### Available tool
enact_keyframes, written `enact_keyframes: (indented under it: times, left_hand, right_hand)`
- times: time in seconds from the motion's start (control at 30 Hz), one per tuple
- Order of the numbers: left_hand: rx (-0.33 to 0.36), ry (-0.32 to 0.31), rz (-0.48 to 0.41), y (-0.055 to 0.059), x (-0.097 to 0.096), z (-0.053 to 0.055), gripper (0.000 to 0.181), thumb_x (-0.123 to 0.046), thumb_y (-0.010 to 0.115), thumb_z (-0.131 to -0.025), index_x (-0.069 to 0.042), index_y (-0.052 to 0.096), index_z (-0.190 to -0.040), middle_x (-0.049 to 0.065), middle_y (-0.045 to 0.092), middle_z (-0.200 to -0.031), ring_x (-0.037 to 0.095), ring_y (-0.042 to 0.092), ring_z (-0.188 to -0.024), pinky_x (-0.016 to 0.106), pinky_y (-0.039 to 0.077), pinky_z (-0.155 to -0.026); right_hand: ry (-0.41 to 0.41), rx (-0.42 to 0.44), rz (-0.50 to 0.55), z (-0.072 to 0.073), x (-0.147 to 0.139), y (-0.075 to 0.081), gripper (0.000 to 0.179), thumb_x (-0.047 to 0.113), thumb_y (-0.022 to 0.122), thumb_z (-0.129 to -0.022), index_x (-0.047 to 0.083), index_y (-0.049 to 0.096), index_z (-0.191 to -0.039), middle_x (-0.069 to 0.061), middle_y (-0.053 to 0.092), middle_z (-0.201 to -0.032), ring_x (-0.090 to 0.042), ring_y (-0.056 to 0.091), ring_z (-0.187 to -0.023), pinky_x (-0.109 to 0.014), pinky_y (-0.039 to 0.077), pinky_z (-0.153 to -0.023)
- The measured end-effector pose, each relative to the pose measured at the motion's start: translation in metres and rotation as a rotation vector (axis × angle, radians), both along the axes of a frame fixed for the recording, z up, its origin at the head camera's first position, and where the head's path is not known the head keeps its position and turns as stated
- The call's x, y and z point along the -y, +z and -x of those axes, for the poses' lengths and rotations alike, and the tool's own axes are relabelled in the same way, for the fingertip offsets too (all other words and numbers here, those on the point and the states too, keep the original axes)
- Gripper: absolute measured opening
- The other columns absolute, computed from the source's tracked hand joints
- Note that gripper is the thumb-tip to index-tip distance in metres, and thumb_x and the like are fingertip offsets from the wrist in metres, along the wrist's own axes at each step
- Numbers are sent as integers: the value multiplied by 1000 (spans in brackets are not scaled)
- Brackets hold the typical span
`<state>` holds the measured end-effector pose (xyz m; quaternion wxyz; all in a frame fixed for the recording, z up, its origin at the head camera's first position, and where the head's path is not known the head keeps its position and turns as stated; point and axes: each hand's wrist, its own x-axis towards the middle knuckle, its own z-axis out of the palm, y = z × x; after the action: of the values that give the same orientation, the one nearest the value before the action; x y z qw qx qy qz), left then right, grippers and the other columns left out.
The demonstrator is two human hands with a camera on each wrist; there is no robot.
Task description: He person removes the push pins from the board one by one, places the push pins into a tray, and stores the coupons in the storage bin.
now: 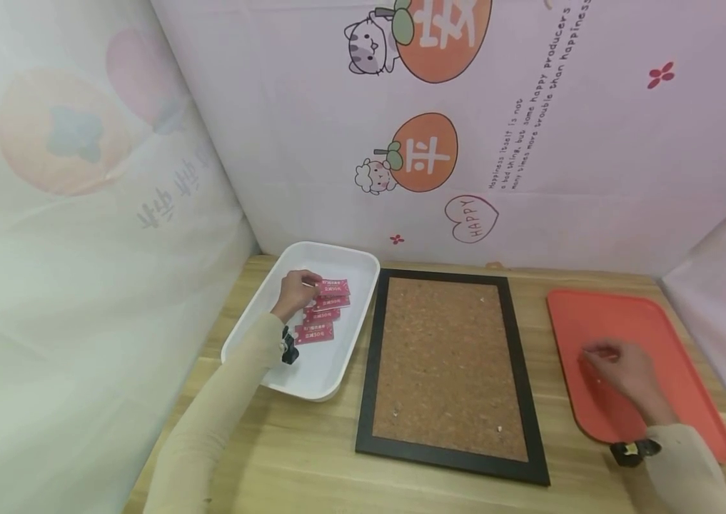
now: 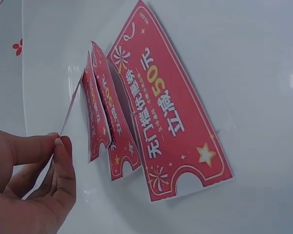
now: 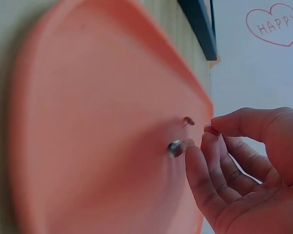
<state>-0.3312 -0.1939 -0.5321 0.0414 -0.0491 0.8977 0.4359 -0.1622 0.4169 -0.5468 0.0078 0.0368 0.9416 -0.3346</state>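
In the white tray, my left hand (image 1: 298, 291) pinches the edge of a red coupon (image 1: 335, 287) between thumb and fingers. Seen from the left wrist, that coupon is nearly edge-on, and several more red coupons (image 2: 178, 117) lie overlapping beside it. My right hand (image 1: 622, 368) is over the orange-red tray (image 1: 639, 314), thumb and fingers bent towards each other. A small shiny round-headed tack (image 3: 175, 148) is close by the index fingertip; whether they touch is unclear. A small dark pin-like thing (image 3: 188, 121) shows just above it. No thing is visible between the right fingertips.
Between the trays lies a cork board (image 1: 452, 357) in a black frame (image 1: 452, 462), with small shiny bits near some corners. The white tray (image 1: 330, 246) stands left of it on the wooden table (image 1: 298, 442). Printed cloth walls (image 1: 530, 228) rise at the back and sides.
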Motion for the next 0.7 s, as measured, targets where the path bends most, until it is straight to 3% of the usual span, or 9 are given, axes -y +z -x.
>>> enact_keyframes:
  times: [0.2, 0.7]
  left_hand:
    - [40, 12, 4, -10, 3, 2, 29, -10, 68, -96, -5, 70, -125, 18, 68, -128, 33, 69, -111, 41, 62, -93]
    - [61, -31, 64, -21, 7, 6, 32, -8, 66, -96, -6, 70, -127, 18, 68, -129, 32, 66, -116, 41, 60, -96]
  right_hand:
    - [-25, 30, 14, -5, -6, -6, 40, 25, 55, -108, -11, 65, -124, -34, 69, -114, -4, 66, -70, -27, 60, -60]
    - [-36, -50, -45, -12, -12, -16, 31, 20, 61, -104, -6, 71, -118, -30, 73, -106, 7, 62, -66, -23, 55, -55]
